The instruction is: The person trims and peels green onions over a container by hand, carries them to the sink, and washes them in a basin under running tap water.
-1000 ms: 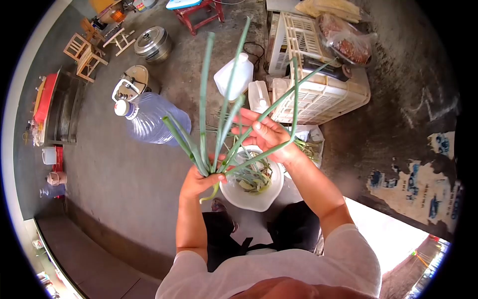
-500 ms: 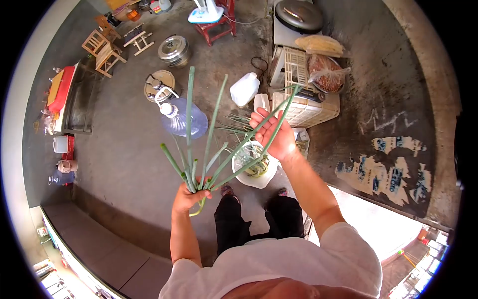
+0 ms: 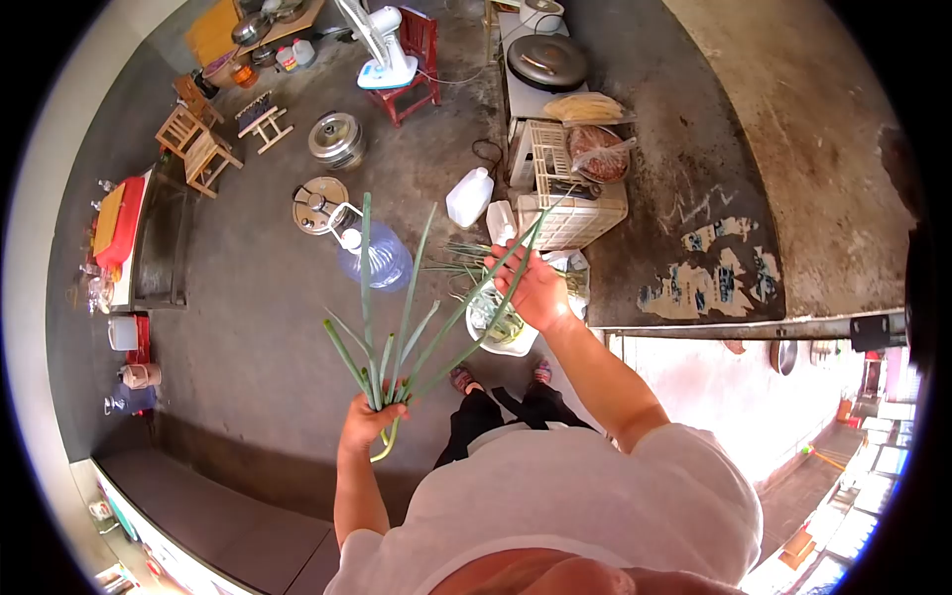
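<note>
My left hand (image 3: 371, 422) is closed around the lower ends of a bunch of spring onions (image 3: 366, 248). Their long green leaves fan out upward, and a curved pale end pokes out below the fist. On the right, my right hand (image 3: 534, 290) is open with the palm up and fingers stretched out. Two of the longest leaves slant across its fingers and palm. Beneath that hand stands a white basin (image 3: 518, 348) holding green and pale plant pieces, partly hidden by the hand. More thin green leaves lie beside it.
A large blue water bottle (image 3: 382, 263) and a white jug (image 3: 469, 198) stand on the floor. Farther off are a lidded metal pot (image 3: 335, 139), a wooden chair (image 3: 200, 147) and a fan on a red chair (image 3: 420, 59). A white plastic crate (image 3: 580, 220) stands at the right.
The view has tilted and shifted, so the room's things appear moved. Both hands sit slightly lower and farther left in view; the left keeps its hold on the spring onions.
</note>
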Available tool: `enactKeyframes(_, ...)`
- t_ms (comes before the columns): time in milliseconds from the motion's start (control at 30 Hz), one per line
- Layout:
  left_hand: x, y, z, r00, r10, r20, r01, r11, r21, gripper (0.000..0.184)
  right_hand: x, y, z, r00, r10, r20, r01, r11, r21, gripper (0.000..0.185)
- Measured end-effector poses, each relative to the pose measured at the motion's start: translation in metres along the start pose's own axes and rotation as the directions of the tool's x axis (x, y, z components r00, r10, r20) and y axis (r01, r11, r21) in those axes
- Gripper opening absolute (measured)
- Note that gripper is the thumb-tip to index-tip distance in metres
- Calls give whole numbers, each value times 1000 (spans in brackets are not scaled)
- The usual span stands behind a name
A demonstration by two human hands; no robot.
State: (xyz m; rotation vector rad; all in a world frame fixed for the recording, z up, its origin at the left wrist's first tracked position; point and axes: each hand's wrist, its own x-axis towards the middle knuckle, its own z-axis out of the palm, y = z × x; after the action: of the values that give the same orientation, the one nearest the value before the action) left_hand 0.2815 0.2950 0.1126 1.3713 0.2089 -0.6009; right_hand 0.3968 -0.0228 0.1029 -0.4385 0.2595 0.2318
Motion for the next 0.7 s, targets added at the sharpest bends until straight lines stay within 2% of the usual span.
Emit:
enactKeyframes(33, -7, 0, 0, 1000, 4, 8, -4, 1000, 4, 34, -4, 0, 3, 998, 0, 59, 4, 999, -51, 48)
enactKeyframes(67, -13, 0, 1, 1000, 17, 14, -17, 1000, 13, 34, -12, -2, 9, 999, 12, -40, -13, 1000, -21, 36)
enactKeyframes(133, -25, -2, 4, 1000, 21, 18, -21, 1000, 21, 34, -18, -2, 7, 995, 19, -94, -20, 1000, -15, 32)
enactKeyframes(167, -30, -3, 5, 1000, -27, 14, 26, 999, 37, 34, -20, -3, 6, 989, 31, -146, -32, 999, -4, 29)
enactKeyframes(200, -39, -5, 8, 997, -81, 4, 81, 995, 52, 35, -21, -2, 5, 992, 34, -122, -32, 999, 21, 24)
enactKeyframes(233, -48, -3, 15, 995, -96, -6, 96, 994, 51, 35, -25, -4, 12, 983, 33, -182, -26, 999, 40, 24)
enactKeyframes(367, -65, 0, 49, 995, -89, -48, 92, 993, 72, 34, -25, -5, 6, 984, 69, -162, -54, 994, 97, 24)
enactKeyframes(433, -74, -10, 59, 994, -84, -73, 84, 996, -5, 33, -26, -4, 1, 983, 114, -146, -89, 981, 171, 24)
enactKeyframes(567, -90, -22, 75, 994, -51, -92, 52, 999, 3, 34, -32, 0, -11, 978, 158, -134, -134, 976, 169, 25)
enactKeyframes(633, -98, -25, 83, 994, -34, -105, 33, 999, -8, 34, -34, 1, -17, 985, 173, -26, -166, 969, 183, 25)
enactKeyframes(700, -103, -25, 88, 993, -5, -116, 3, 1000, -20, 34, -36, -2, -16, 983, 184, -21, -178, 969, 169, 26)
